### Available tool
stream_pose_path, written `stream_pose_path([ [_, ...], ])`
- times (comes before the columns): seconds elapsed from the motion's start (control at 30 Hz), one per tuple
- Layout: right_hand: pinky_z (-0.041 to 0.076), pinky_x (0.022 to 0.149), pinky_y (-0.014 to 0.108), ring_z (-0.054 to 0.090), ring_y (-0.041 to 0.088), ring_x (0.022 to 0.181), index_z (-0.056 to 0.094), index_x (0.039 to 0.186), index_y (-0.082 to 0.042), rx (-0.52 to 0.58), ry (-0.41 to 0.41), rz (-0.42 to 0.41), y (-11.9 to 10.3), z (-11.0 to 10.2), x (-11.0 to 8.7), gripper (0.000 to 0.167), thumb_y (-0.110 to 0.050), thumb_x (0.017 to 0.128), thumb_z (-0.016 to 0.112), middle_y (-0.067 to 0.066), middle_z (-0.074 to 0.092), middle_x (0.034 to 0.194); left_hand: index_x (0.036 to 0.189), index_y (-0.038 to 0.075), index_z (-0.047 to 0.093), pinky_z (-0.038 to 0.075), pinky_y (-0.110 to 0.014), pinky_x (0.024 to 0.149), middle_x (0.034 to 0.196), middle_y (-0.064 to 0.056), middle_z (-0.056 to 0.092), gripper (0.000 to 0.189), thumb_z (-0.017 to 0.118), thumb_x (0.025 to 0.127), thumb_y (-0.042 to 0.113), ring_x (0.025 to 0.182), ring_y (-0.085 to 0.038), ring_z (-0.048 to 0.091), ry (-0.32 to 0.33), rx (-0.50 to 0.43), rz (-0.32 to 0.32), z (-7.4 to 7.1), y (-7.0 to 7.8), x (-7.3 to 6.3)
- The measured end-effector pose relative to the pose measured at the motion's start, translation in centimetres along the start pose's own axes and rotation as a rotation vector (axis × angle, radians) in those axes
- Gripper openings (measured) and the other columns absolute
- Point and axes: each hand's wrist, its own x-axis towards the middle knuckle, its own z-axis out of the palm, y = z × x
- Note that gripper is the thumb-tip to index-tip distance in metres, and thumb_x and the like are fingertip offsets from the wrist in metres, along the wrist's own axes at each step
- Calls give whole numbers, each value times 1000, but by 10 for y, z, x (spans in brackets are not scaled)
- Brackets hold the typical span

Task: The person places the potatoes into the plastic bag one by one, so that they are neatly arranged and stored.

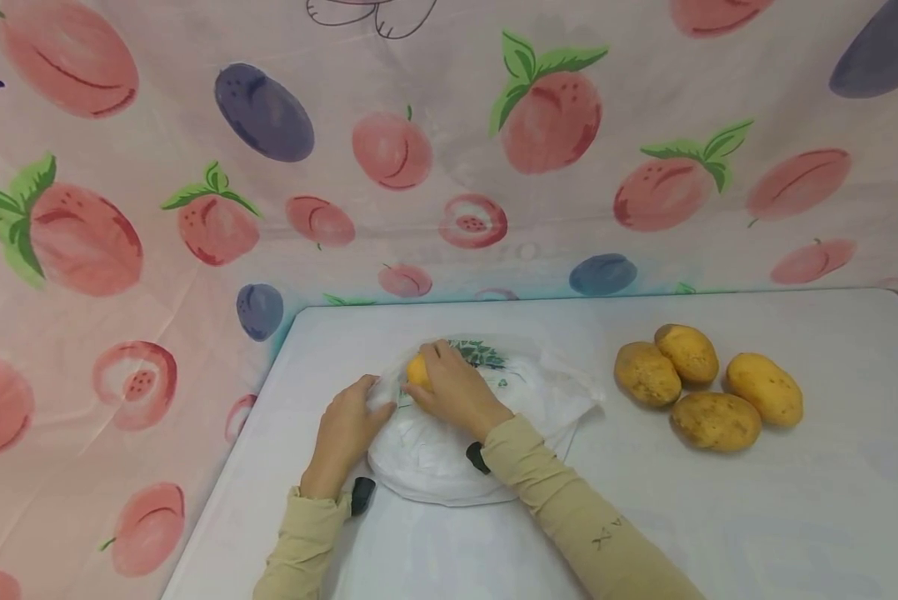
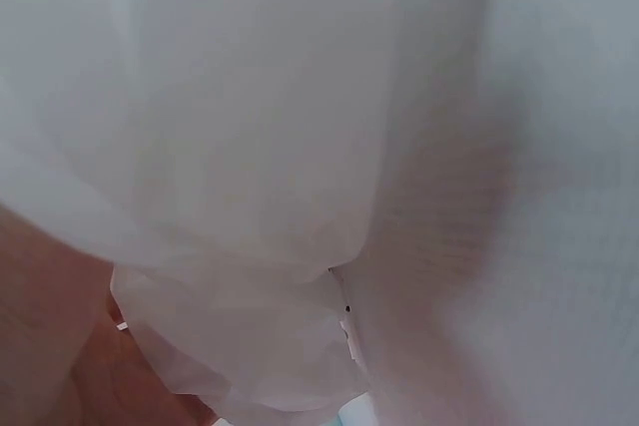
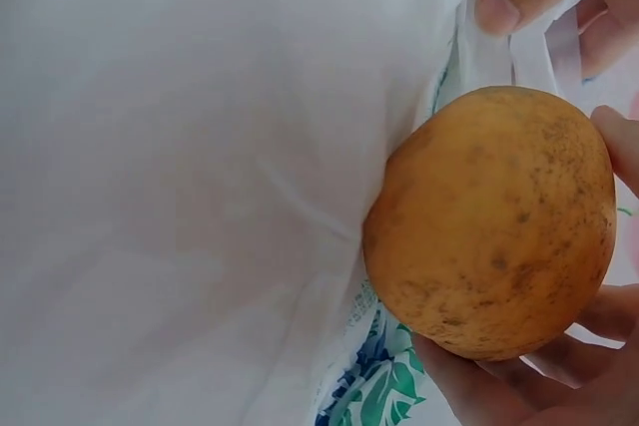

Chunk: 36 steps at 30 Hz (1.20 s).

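Yellow-brown potato (image 3: 499,226), dark specks on the skin, sits at 10 o'clock from the middle of the white plastic bag (image 1: 434,467), right by its edge. Can't tell whether it's inside the mouth or just against the plastic. My right hand (image 1: 456,392) holds it, thumb on one side, fingers round the other, gap set to the potato's width. My left hand (image 1: 347,425), at the bag's 9 o'clock, pinches the edge, thumb over the plastic, fingers behind; seen best from the right wrist. Left wrist view is mostly blurry film, not much use.

Handling, my judgement: hold the edge taut and out toward 9 o'clock with the left so thin film doesn't cling to the potato. Grip the potato at its sides, fingertips clear of the plastic, so nothing snags. Firm skin, should take a secure grip; rounded, so it could roll if let go on slack film. Best to release low, with the bag supporting it.

Further out: four more potatoes (image 1: 715,422) bunched at the bag's 3 o'clock, apart from it, on the white table (image 1: 809,517). Fruit-print cloth (image 1: 494,192) hangs beyond, toward 12.
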Motion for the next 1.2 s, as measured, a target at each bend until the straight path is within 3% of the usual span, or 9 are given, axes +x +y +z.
stream_pose_path([
  [0.17, 54, 88, 41, 57, 28, 107, 49, 131, 2, -1, 2, 24, 1, 3, 1, 56, -41, 97, 62, 17, 55, 122, 128, 0, 61, 53, -55, 92, 125, -21, 66, 49, 75, 88, 24, 113, -41, 64, 1, 3, -1, 1, 0, 0],
  [0.43, 54, 91, 43, 55, 28, 111, 42, 142, 2, -11, -2, 38, 1, 0, -1, 70, -47, 96, 61, 17, 53, 130, 129, -2, 60, 52, -55, 94, 126, -23, 65, 51, 75, 88, 25, 114, -41, 63, -3, 13, -8, 1, 1, 1],
  [0.6, 52, 98, 44, 54, 30, 120, 41, 143, 1, -25, -17, 23, 3, -4, -4, 70, -49, 97, 59, 17, 52, 132, 130, -2, 59, 51, -55, 94, 126, -23, 65, 52, 75, 88, 24, 115, -42, 62, -5, 20, -7, 1, 0, 0],
  [0.97, 53, 97, 44, 54, 29, 119, 45, 140, -2, -28, -34, 13, 5, -13, -11, 66, -49, 96, 59, 16, 52, 132, 129, -2, 59, 52, -56, 93, 125, -23, 65, 51, 75, 88, 24, 114, -42, 63, -8, 18, -3, 1, -1, 0],
  [1.2, 49, 103, 45, 54, 30, 123, 46, 140, -2, -54, -27, 6, 6, -19, -15, 63, -45, 97, 60, 16, 53, 133, 129, -2, 59, 51, -56, 95, 125, -23, 65, 51, 75, 88, 24, 115, -42, 62, -8, 13, -10, 1, 0, 0],
])
